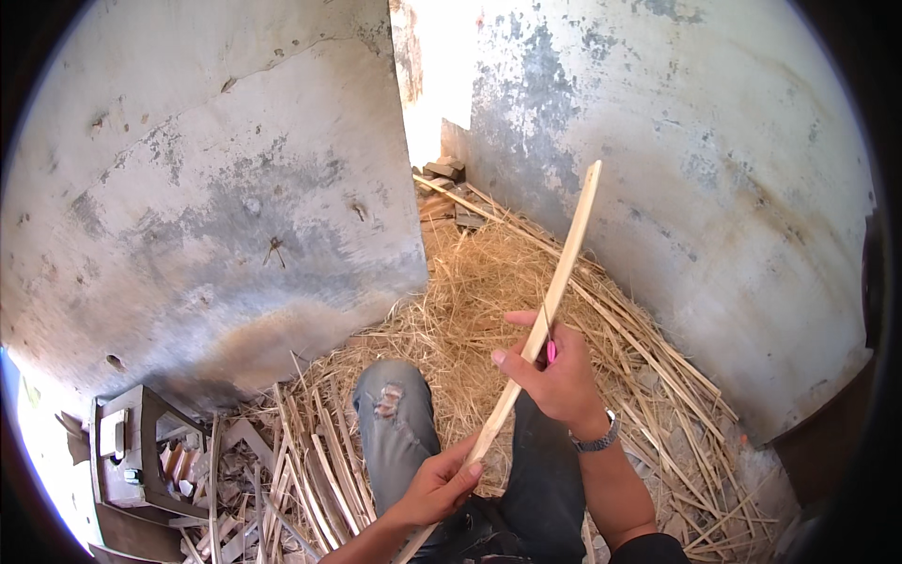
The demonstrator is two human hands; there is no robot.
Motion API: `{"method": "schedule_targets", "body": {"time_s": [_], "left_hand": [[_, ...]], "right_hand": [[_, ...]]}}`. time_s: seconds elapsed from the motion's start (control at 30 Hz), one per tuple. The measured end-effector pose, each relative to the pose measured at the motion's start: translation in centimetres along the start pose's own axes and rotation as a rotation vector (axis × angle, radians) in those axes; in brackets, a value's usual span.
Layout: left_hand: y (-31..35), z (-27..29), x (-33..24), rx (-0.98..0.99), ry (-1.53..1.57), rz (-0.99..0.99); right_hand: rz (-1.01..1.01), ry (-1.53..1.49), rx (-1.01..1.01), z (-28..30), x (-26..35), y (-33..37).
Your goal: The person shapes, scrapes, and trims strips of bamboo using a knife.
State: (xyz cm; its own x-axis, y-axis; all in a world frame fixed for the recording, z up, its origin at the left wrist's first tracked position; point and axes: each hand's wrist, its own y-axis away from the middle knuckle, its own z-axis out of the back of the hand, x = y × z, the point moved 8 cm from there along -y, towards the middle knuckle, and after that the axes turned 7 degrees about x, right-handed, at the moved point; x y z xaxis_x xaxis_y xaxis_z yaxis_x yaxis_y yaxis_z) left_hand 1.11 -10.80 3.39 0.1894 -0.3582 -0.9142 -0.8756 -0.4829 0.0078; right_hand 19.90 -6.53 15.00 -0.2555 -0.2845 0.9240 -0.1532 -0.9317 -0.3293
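A long, pale, slightly curved bamboo strip (571, 252) slants up from my lap toward the far right. Low on the strip, my left hand (442, 484) is closed round it, thumb on top. Higher up, my right hand (559, 371) grips the strip with the thumb on the near side and the forefinger behind. A small pink piece (552, 352), perhaps a tool's handle, shows between the right palm and the strip. A thin dark edge crosses the strip just above it; the rest of that tool is hidden. A metal watch is on my right wrist.
Fine shavings (479, 273) heap on the floor ahead of my knees. Long thin strips (648, 348) lie along the right wall, and more strips (319, 470) lie left of my leg. A broken box-like frame (141, 451) stands at the lower left. Worn walls close in both sides.
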Motion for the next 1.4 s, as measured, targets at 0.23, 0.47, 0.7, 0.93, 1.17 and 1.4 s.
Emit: {"method": "schedule_targets", "body": {"time_s": [0.23, 0.47, 0.7, 0.93, 1.17, 1.4], "left_hand": [[3.7, -2.1, -0.2, -0.053, -0.295, 0.070], [5.8, 1.4, 5.5, -0.162, -0.256, 0.175], [5.9, 2.5, 8.3, -0.131, -0.313, 0.297], [4.6, 2.7, 8.4, -0.158, -0.268, 0.365], [4.6, 3.3, 9.2, -0.165, -0.188, 0.384], [2.4, 3.3, 8.7, -0.155, -0.171, 0.299]], "right_hand": [[-0.112, 0.239, -0.145, 4.2, -1.0, 4.1], [-0.144, 0.289, -0.145, 8.7, -4.1, 7.7], [-0.084, 0.737, -0.096, 9.0, -7.4, 5.0], [-0.073, 0.743, -0.220, 9.6, -11.2, 3.7], [0.040, 0.874, -0.032, 5.6, -10.6, 5.0], [-0.004, 0.859, -0.034, 3.7, -10.5, 4.7]]}}
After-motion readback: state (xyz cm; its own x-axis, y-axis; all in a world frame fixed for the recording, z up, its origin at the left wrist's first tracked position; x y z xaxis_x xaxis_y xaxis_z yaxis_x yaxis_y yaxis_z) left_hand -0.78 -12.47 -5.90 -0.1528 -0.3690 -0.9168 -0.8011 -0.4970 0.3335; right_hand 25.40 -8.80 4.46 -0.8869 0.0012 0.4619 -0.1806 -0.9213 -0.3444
